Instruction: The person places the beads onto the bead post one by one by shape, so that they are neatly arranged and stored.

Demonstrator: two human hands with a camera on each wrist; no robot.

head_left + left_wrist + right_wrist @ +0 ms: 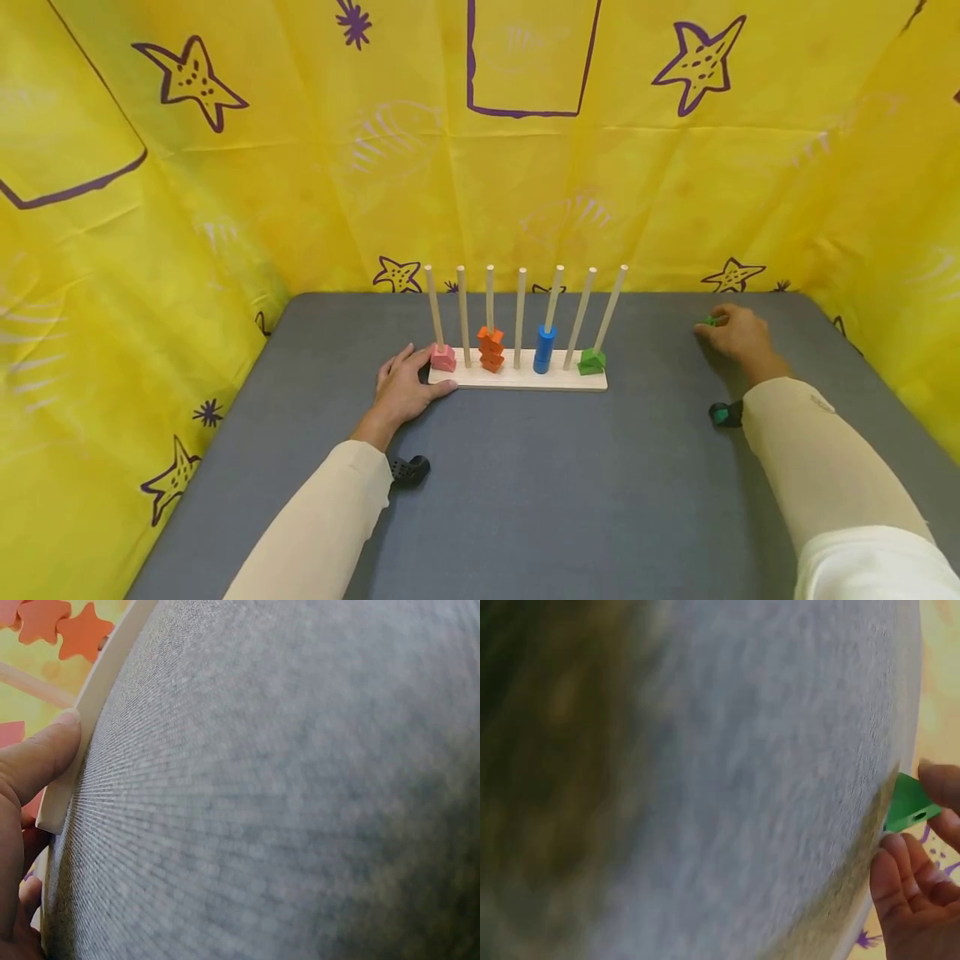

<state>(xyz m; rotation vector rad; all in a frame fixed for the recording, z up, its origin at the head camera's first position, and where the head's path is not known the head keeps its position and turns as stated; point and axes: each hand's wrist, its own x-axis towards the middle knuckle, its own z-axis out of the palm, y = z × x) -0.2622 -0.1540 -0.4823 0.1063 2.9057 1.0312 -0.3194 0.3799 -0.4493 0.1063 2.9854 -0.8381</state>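
Note:
A wooden peg stand (pixel 517 379) with several upright pegs stands near the back of the table. My left hand (pixel 405 387) grips its left end, thumb along the front edge of the base. Pink blocks (pixel 443 358) sit on the leftmost peg beside my fingers. Orange star blocks (pixel 491 350), blue cylinders (pixel 544 350) and green triangular blocks (pixel 592 362) are stacked on other pegs. Well to the right of the stand, my right hand (pixel 738 335) pinches a loose green triangular block (pixel 910 802) close to the tabletop. A hole shows in that block's side.
The grey table (pixel 517 483) ends at the back and sides against a yellow cloth (pixel 300 167) printed with starfish and fish bones. Black wrist devices (pixel 411 471) are worn under both forearms. The tall pegs rise between the two hands.

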